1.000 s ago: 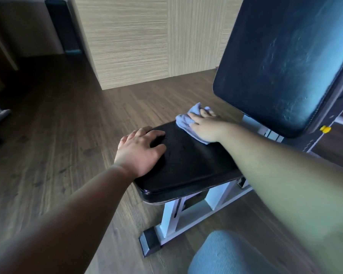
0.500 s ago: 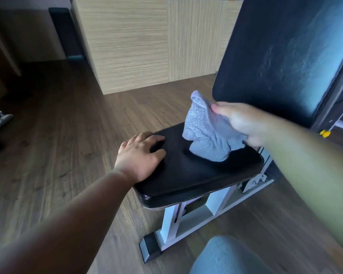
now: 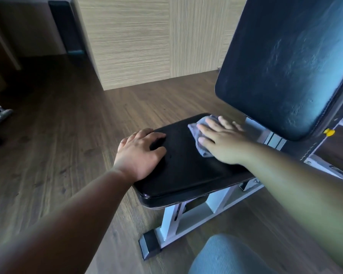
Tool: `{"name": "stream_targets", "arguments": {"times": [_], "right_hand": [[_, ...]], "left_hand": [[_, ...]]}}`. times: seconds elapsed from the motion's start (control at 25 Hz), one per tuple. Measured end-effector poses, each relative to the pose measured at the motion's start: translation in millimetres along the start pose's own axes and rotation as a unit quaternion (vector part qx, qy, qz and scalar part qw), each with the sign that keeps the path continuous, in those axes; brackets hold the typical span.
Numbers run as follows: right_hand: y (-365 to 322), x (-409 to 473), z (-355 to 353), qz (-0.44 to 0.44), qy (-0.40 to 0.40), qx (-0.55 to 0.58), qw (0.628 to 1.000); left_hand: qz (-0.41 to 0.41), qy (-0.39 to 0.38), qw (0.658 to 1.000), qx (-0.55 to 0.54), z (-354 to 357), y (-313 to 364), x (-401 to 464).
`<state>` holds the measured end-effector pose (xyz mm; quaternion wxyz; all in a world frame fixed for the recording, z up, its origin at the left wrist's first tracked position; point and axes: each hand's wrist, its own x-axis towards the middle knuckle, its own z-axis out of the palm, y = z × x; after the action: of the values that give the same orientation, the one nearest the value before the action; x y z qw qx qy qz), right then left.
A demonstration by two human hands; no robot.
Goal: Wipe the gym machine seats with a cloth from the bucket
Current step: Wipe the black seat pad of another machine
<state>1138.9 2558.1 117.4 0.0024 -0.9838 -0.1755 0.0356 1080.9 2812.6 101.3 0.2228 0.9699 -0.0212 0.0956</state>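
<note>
The black padded seat [image 3: 186, 171] of a gym machine sits on a white frame in the middle of the view. My right hand [image 3: 224, 141] lies flat on a grey-blue cloth [image 3: 200, 135], pressing it onto the far part of the seat; most of the cloth is hidden under the palm. My left hand [image 3: 141, 153] rests on the seat's left edge, fingers spread, holding nothing. The tall black backrest [image 3: 289, 64] rises at the upper right. No bucket is in view.
The white frame leg [image 3: 170, 224] with a black foot stands on the dark wood floor [image 3: 57, 155]. A light wood-grain wall panel [image 3: 137, 42] stands behind. A yellow knob [image 3: 329, 132] sits below the backrest. My grey-clad knee [image 3: 222, 256] is at the bottom.
Half a second ago my right hand held the cloth lifted above the seat; now it presses it flat on the far part of the seat. My left hand has stayed in place.
</note>
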Motion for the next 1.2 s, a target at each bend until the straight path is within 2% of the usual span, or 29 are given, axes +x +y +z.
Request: {"name": "stream_targets", "arguments": {"times": [0.04,0.12,0.2,0.32,0.4,0.48,0.6,0.68,0.84,0.88,0.96,1.04,1.08,1.2], "right_hand": [[-2,14,-5,0.053,-0.008,0.008,0.999],[-14,30,-11,0.048,-0.015,-0.014,0.999],[-21,20,-3,-0.043,-0.019,-0.024,0.999],[1,-31,18,-0.172,0.045,0.017,0.984],[30,-35,10,-0.145,0.032,0.059,0.987],[41,-10,-2,-0.052,0.007,0.046,0.998],[6,50,-11,0.024,-0.017,0.003,1.0],[-15,62,-9,-0.01,-0.003,-0.005,1.0],[12,3,18,-0.176,0.031,0.022,0.984],[26,-10,21,-0.177,0.027,0.028,0.983],[43,-3,14,-0.116,0.006,0.016,0.993],[30,32,-1,-0.03,-0.018,-0.009,0.999],[11,51,-9,-0.015,-0.029,-0.012,0.999],[-50,68,-11,-0.088,-0.024,0.0,0.996]], "left_hand": [[0.0,-0.002,1.0,0.001,0,0,0],[-0.002,-0.006,1.0,0.002,-1,0,1],[-0.001,-0.008,1.0,0.005,-2,0,1],[0.005,-0.003,1.0,0.009,-1,0,0],[0.007,-0.001,1.0,0.007,-1,0,0],[0.009,-0.002,1.0,0.009,-1,3,1],[0.002,-0.003,1.0,0.003,-2,2,0],[-0.001,-0.003,1.0,-0.001,-2,2,0],[0.005,0.001,1.0,-0.002,0,-1,1],[0.006,0.002,1.0,-0.002,1,-1,1],[0.006,0.005,1.0,-0.001,2,-2,1],[0.002,0.003,1.0,-0.005,1,0,1],[-0.001,0.001,1.0,-0.006,-1,1,1],[0.003,0.005,1.0,0.002,-2,2,0]]}}
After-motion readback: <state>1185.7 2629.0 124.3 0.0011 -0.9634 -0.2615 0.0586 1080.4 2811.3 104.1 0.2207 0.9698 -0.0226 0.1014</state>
